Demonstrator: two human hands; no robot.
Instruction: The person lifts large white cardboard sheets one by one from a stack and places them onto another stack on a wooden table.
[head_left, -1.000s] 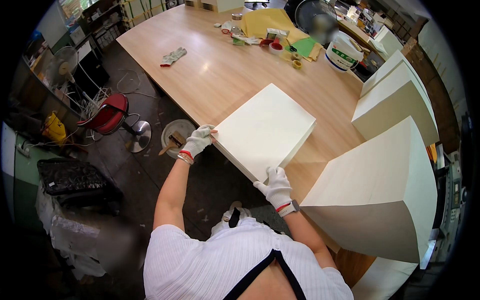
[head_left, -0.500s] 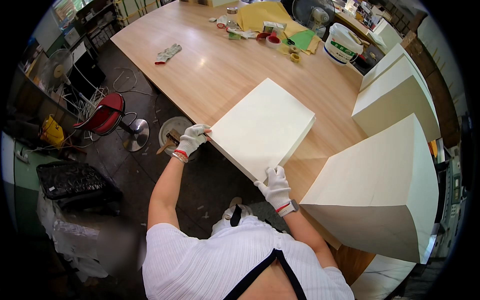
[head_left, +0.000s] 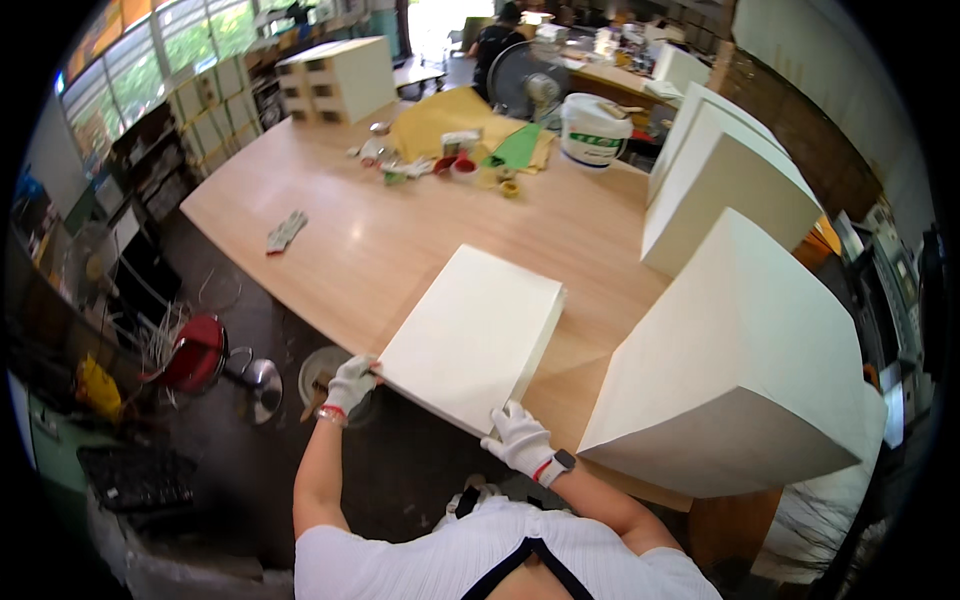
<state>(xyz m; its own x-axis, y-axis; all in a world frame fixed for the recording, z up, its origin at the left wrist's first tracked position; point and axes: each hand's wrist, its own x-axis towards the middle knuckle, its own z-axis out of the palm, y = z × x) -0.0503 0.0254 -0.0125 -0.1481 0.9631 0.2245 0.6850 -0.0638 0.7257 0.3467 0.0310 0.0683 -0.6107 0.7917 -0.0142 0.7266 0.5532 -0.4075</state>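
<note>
A thick, flat stack of white sheets (head_left: pixel 472 338) lies on the wooden table, its near edge at the table's front edge. My left hand (head_left: pixel 350 384), in a white glove with fingertips showing, is closed on the stack's left corner. At its near right corner, my gloved right hand (head_left: pixel 520 442) grips the edge, thumb and fingers round the corner. The undersides of both grips are hidden. Just right of my right hand stands a big curved stack of cream sheets (head_left: pixel 690 340).
More cream stacks (head_left: pixel 730 170) stand at the table's right side. Farther back are a white bucket (head_left: pixel 594 132), a fan (head_left: pixel 528 82), yellow paper (head_left: pixel 440 118), tape rolls (head_left: pixel 464 168) and a glove (head_left: pixel 286 232). A red stool (head_left: pixel 195 352) and a pail (head_left: pixel 325 372) stand left. Someone in dark clothing (head_left: pixel 497 45) is behind.
My view has tilted up, so the table's far end, windows and a person now show. Both hands remain at the same corners of the white stack.
</note>
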